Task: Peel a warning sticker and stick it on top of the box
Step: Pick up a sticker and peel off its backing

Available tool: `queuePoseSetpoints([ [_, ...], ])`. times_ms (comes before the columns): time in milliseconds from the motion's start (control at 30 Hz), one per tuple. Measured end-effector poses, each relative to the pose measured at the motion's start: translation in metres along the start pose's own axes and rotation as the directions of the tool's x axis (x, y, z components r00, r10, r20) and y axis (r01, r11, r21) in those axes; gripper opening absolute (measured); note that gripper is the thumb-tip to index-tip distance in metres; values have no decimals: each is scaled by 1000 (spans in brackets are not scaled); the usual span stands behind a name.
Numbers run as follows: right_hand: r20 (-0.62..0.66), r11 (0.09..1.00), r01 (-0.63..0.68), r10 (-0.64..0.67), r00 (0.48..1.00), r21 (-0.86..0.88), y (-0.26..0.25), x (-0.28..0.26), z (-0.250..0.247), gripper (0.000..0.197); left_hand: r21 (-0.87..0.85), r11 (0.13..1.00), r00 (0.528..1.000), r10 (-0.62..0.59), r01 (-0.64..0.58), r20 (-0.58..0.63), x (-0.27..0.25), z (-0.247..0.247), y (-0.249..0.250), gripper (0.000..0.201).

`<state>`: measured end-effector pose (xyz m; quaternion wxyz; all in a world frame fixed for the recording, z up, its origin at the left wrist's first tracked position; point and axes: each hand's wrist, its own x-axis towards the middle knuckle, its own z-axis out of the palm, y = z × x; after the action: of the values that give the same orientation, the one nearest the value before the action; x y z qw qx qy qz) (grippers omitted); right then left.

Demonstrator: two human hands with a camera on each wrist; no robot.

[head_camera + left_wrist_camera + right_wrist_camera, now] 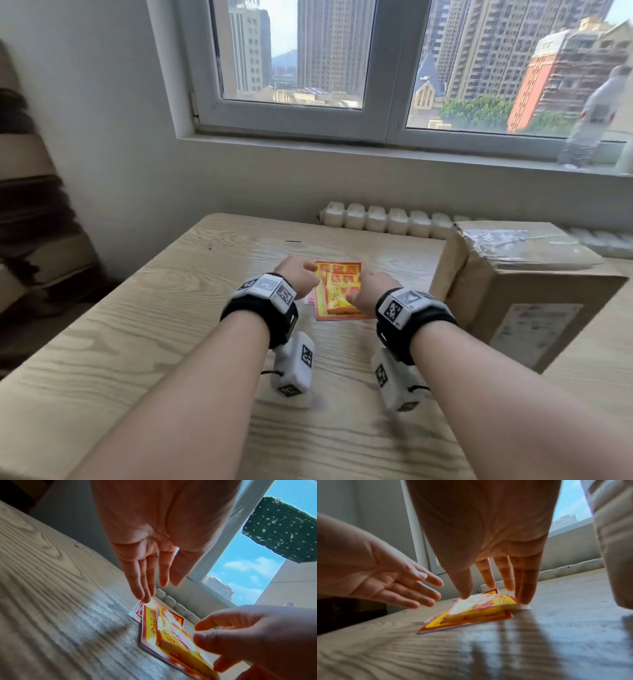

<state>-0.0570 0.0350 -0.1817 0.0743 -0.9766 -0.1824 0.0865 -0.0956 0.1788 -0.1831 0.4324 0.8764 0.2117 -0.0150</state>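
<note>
A small pile of yellow and red warning stickers [337,284] lies on the wooden table [137,342], between my two hands. My left hand [310,270] is flat with straight fingers, and its fingertips [145,599] touch the pile's far left corner. My right hand [356,298] pinches the top stickers [479,609] between thumb and fingers, with their near edge raised off the lower sheets. The brown cardboard box [513,274], its top taped shut, stands to the right of my right hand.
A white radiator [376,219] runs along the wall behind the table, under the window sill. A clear bottle [582,137] stands on the sill at far right. Stacked cardboard leans at the far left [34,222]. Bare tabletop lies in front of the stickers.
</note>
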Motion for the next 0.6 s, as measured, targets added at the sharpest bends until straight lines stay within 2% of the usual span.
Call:
queuePoseSetpoints([
  [200, -9, 998, -29, 29, 1000, -55, 12, 14, 13, 53, -34, 999, 999, -30, 32, 44, 24, 13, 8, 51],
  [367, 4, 999, -29, 29, 1000, -18, 15, 19, 15, 61, -146, 985, 996, -86, 87, 12, 35, 25, 10, 69],
  [433, 8, 1000, -20, 19, 1000, 6, 16, 19, 15, 63, -158, 985, 995, -83, 74, -51, 35, 26, 11, 63],
  [500, -14, 999, -21, 21, 1000, 40, 17, 17, 14, 65, -174, 984, 994, -61, 44, -93, 33, 26, 14, 49],
  [600, -124, 995, -3, 15, 992, 101, 14, 11, 7, 68, -220, 976, 994, -34, 9, -107, 25, 21, 13, 23],
])
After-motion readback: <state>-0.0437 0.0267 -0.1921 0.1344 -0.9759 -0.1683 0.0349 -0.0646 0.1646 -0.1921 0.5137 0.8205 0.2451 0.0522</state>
